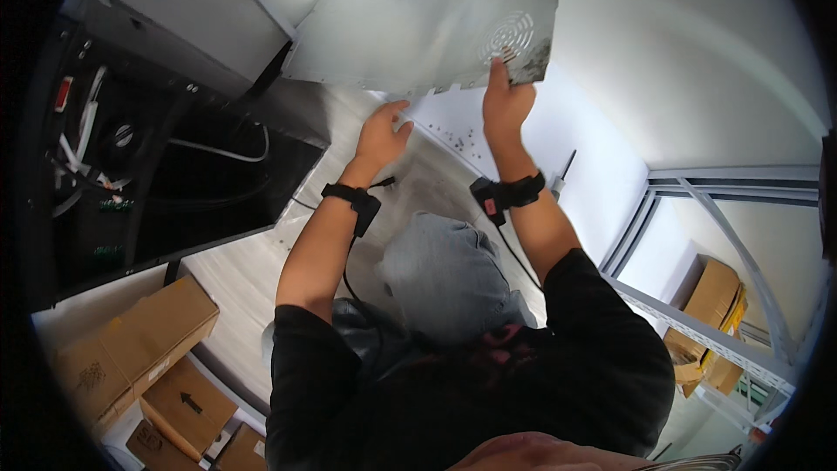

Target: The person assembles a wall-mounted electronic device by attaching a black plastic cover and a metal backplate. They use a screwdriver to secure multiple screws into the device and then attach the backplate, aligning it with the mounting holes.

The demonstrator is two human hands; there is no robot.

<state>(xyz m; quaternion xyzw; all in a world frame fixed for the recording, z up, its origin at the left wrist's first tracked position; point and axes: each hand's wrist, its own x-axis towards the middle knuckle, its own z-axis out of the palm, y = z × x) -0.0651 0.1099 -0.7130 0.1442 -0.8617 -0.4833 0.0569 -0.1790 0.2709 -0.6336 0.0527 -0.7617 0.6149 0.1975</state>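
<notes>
Pale walls (pixel 689 44) closed in around a light, wood-grained floor (pixel 231 288), and someone in a black T-shirt (pixel 488 392) and grey-blue trousers (pixel 445 279) was working low down there. What I noticed first was the big sheet-metal panel (pixel 392 39), bent across its width, with a round pattern of slots near one end and a dark smudge at the corner beside it. It was up off the floor, out in front of the person, at the far end of their reach. Their right hand (pixel 508 105) was gripping that slotted end by its near edge, thumb laid flat on the face — the other fingers were hidden from me. The left hand (pixel 384 135) held nothing, fingers parted and reaching toward the near edge; I couldn't tell whether a fingertip touched it.

Small loose pieces (pixel 459 143) lay scattered beneath the panel on a white surface (pixel 575 126), and a slim tool (pixel 559 183) showed just past the right wrist. To the person's left stood a black cabinet (pixel 157 201), open and strung with wires, with cardboard boxes (pixel 131 349) near it. Over on their right was a metal rack (pixel 697 324) — more cartons (pixel 711 296) there.
</notes>
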